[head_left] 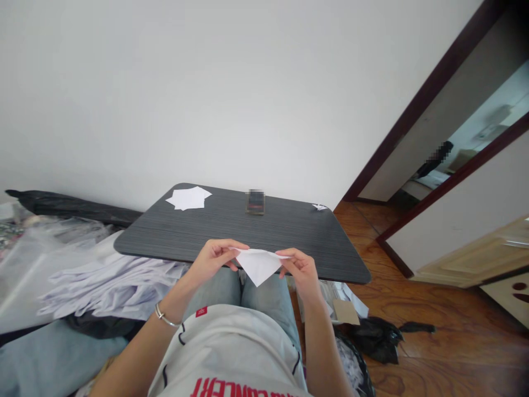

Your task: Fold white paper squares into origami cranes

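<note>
A white sheet of paper folded into a triangle (pixel 259 263) hangs point down over my lap, just in front of the near edge of a dark grey table (pixel 289 231). My left hand (pixel 212 258) pinches its left corner. My right hand (pixel 301 267) pinches its right corner. A thin bracelet (pixel 165 318) circles my left wrist.
On the table lie a small stack of white paper sheets (pixel 189 198) at the far left, a dark phone (pixel 255 202) in the middle and a small folded paper figure (pixel 319 207) at the far right. Crumpled white fabric (pixel 103 284) lies left; black bags (pixel 378 336) on the wooden floor right.
</note>
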Demonstrator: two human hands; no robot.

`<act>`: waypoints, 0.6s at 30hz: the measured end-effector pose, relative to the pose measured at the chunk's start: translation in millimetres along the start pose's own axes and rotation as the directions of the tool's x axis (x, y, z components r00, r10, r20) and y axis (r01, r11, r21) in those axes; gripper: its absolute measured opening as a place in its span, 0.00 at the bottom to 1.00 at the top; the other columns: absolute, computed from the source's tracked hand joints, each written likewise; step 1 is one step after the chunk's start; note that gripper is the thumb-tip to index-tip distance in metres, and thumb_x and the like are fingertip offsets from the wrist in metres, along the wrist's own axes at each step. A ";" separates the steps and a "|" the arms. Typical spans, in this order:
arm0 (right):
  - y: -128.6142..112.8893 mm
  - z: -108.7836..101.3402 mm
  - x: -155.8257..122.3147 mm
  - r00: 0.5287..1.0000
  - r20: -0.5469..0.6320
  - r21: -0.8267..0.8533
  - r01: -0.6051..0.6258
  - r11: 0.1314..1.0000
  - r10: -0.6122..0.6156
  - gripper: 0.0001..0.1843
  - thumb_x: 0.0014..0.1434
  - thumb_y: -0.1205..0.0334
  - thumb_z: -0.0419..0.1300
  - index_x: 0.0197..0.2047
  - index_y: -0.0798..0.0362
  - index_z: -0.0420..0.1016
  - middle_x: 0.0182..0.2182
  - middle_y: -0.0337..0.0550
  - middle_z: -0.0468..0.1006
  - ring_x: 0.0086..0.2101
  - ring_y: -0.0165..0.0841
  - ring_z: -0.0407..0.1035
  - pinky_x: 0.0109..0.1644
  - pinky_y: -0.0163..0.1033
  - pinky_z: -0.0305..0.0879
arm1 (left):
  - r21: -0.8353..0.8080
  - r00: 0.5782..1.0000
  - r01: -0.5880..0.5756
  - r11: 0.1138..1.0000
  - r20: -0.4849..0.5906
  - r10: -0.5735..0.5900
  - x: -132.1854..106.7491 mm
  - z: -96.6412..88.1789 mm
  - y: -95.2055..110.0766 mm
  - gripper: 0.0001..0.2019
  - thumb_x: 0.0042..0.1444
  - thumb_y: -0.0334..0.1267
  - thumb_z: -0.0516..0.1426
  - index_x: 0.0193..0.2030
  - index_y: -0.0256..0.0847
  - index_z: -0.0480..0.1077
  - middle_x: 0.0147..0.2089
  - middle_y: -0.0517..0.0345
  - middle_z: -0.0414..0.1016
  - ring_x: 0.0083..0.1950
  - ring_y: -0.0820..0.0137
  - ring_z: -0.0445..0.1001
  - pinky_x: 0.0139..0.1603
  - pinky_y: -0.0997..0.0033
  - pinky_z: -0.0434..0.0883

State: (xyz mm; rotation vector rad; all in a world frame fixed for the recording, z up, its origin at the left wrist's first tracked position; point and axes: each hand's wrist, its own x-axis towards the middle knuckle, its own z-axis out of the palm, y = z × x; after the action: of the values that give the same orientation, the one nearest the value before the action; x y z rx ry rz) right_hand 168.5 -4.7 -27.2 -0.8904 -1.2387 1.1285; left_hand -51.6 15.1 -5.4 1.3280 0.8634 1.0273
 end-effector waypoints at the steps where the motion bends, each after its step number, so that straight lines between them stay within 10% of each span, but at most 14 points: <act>1: -0.3 -0.5 -0.3 1.000 0.010 0.016 0.010 1.000 -0.010 0.05 0.50 0.63 0.61 0.31 0.52 0.78 0.20 0.36 0.74 0.18 0.25 0.64 0.19 0.30 0.65 | -0.004 1.000 -0.007 1.000 0.003 0.007 -0.6 -1.4 0.2 0.11 0.46 0.40 0.61 0.35 0.35 0.76 0.33 0.54 0.77 0.28 0.73 0.73 0.26 0.78 0.73; 11: 1.9 -3.7 -2.9 0.976 -0.044 -0.097 0.206 0.974 -0.211 0.10 0.52 0.68 0.55 0.24 0.51 0.76 0.23 0.38 0.74 0.21 0.27 0.66 0.23 0.32 0.63 | 0.038 0.977 -0.185 0.982 0.115 0.179 -3.8 -6.2 8.2 0.09 0.50 0.36 0.55 0.24 0.35 0.72 0.47 0.46 0.75 0.49 0.59 0.71 0.48 0.62 0.67; 15: -5.8 -3.4 -7.0 0.945 0.070 -0.238 0.327 0.914 -0.320 0.14 0.54 0.69 0.53 0.23 0.51 0.75 0.25 0.40 0.77 0.23 0.29 0.67 0.25 0.34 0.63 | 0.158 0.982 -0.186 0.970 -0.013 0.191 -5.8 0.2 16.5 0.09 0.54 0.39 0.53 0.28 0.36 0.69 0.41 0.48 0.77 0.46 0.62 0.72 0.50 0.62 0.65; 18: -12.0 0.0 -10.0 0.925 0.159 -0.324 0.378 0.867 -0.344 0.15 0.56 0.70 0.51 0.24 0.51 0.76 0.27 0.42 0.78 0.26 0.31 0.70 0.27 0.35 0.64 | 0.296 0.987 -0.157 0.942 0.085 0.138 -7.7 8.8 20.3 0.10 0.50 0.40 0.58 0.38 0.37 0.71 0.44 0.49 0.76 0.47 0.63 0.72 0.50 0.65 0.64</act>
State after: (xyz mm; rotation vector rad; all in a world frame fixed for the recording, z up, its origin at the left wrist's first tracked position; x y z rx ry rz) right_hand 170.7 -17.3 -18.3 -0.8225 -1.6429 0.6634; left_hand -47.8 4.1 15.0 1.6972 0.9096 0.9889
